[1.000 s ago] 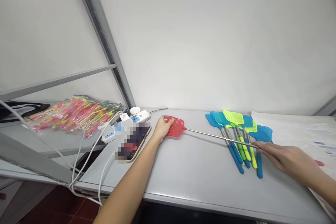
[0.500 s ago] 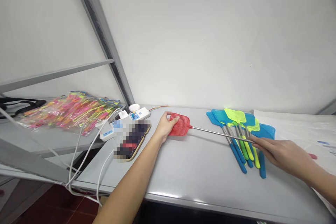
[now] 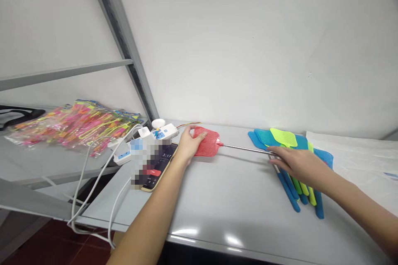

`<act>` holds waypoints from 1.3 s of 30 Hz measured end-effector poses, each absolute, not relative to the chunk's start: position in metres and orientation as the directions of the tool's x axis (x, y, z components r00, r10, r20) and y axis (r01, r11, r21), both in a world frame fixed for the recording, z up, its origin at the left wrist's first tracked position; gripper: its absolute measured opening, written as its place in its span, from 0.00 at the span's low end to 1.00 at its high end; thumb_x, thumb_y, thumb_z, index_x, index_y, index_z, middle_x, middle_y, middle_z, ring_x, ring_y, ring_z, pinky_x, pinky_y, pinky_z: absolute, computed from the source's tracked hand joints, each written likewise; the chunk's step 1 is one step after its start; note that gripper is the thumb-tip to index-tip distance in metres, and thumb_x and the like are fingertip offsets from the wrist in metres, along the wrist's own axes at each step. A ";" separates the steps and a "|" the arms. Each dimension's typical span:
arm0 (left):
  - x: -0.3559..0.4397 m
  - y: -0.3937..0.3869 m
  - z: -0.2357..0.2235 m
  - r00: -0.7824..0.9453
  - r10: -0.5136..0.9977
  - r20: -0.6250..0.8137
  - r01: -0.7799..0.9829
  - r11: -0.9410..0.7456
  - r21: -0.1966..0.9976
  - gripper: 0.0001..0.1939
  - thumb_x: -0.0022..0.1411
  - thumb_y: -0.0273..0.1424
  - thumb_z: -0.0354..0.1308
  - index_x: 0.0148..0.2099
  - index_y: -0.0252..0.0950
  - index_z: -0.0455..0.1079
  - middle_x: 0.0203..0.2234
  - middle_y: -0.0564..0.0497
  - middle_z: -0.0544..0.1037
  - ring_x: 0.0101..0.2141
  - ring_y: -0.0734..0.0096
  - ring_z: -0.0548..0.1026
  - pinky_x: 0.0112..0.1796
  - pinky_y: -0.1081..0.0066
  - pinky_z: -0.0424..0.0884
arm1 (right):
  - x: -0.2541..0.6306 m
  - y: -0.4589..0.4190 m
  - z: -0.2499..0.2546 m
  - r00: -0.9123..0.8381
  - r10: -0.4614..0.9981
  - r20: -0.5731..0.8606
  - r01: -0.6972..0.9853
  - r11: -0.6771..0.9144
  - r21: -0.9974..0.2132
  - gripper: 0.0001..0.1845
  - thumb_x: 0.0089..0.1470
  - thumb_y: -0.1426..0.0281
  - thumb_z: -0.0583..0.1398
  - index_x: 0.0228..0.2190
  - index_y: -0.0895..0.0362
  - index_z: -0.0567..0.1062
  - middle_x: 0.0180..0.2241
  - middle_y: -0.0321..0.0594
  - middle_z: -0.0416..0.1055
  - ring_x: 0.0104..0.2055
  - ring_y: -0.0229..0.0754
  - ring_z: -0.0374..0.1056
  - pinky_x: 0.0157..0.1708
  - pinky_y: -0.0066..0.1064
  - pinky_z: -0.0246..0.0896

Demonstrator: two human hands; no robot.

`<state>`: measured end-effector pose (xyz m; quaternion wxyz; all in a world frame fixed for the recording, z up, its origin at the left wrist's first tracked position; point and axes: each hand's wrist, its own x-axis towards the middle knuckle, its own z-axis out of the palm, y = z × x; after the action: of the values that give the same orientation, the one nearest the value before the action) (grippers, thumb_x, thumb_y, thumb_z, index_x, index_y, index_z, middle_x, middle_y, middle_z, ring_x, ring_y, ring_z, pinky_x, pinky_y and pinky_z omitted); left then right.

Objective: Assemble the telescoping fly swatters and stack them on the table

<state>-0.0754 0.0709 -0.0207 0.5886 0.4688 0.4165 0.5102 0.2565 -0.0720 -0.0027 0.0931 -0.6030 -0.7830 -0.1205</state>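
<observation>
A red fly swatter point(image 3: 207, 141) with a thin metal rod point(image 3: 242, 148) lies crosswise in front of me, held at both ends. My left hand point(image 3: 189, 143) is closed on the outer edge of its red mesh head, thumb on top. Farther right, my right hand point(image 3: 298, 163) is wrapped round the rod; its fingers and palm hide the handle end. Beneath and behind that hand lies a pile of blue and yellow-green fly swatters point(image 3: 284, 137), heads toward the wall and handles point(image 3: 290, 190) toward me. Part of the pile is covered by my right hand.
On the left of the grey table point(image 3: 224, 198) lie a phone point(image 3: 161, 165), partly blurred out, and white power strips point(image 3: 164, 131) with cables point(image 3: 90, 186). Bagged colourful items point(image 3: 83, 126) are heaped beyond the metal post point(image 3: 124, 37). White plastic sheeting point(image 3: 357, 153) lies at right.
My right hand has moved left toward the red mesh head, and less of the rod shows between my hands. My left hand keeps its hold. The view has shifted slightly.
</observation>
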 end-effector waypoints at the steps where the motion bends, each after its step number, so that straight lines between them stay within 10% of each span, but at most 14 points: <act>1: -0.080 0.073 -0.018 0.127 0.992 -0.011 -0.235 0.041 0.971 0.27 0.48 0.34 0.72 0.48 0.36 0.66 0.28 0.49 0.80 0.25 0.66 0.78 0.24 0.72 0.74 | 0.260 -0.070 -0.001 -0.248 0.935 0.255 0.969 0.240 0.061 0.21 0.64 0.53 0.48 0.44 0.51 0.74 0.36 0.40 0.78 0.33 0.47 0.74 0.25 0.32 0.62; 8: -0.090 0.078 0.002 0.057 0.998 -0.011 -0.515 0.039 0.856 0.10 0.61 0.35 0.61 0.39 0.33 0.72 0.37 0.45 0.81 0.39 0.65 0.79 0.39 0.70 0.77 | 0.273 -0.069 -0.005 -0.160 0.932 0.325 0.981 0.188 -0.055 0.19 0.65 0.57 0.48 0.39 0.53 0.75 0.36 0.39 0.78 0.34 0.45 0.74 0.28 0.32 0.64; 13: -0.063 0.059 0.002 -0.031 0.999 0.044 -0.677 -0.053 0.734 0.16 0.67 0.43 0.51 0.44 0.38 0.71 0.45 0.48 0.79 0.49 0.64 0.75 0.48 0.64 0.74 | 0.254 -0.063 -0.017 -0.162 0.882 0.442 0.968 0.229 -0.101 0.18 0.65 0.59 0.50 0.40 0.54 0.76 0.38 0.42 0.78 0.35 0.45 0.75 0.30 0.33 0.67; 31: -0.032 0.031 -0.016 0.021 0.999 0.024 -0.521 -0.010 0.854 0.19 0.63 0.46 0.57 0.40 0.34 0.71 0.39 0.42 0.80 0.46 0.58 0.77 0.38 0.68 0.70 | 0.217 -0.091 -0.022 -0.153 0.877 0.455 0.975 0.211 -0.078 0.15 0.64 0.61 0.50 0.41 0.53 0.74 0.38 0.41 0.78 0.30 0.46 0.74 0.23 0.34 0.60; 39: -0.005 -0.004 -0.015 0.239 0.969 0.058 -0.415 0.048 0.909 0.19 0.65 0.46 0.53 0.40 0.35 0.72 0.40 0.43 0.79 0.47 0.55 0.77 0.40 0.67 0.71 | 0.164 -0.079 0.007 -0.074 0.992 0.099 0.840 0.115 -0.531 0.20 0.66 0.58 0.45 0.33 0.52 0.71 0.27 0.37 0.74 0.29 0.44 0.70 0.28 0.33 0.57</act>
<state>-0.0047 -0.0042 -0.0145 0.6519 0.4410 0.3144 0.5307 0.1639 -0.0793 0.0070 0.2236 -0.6427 -0.7126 0.1707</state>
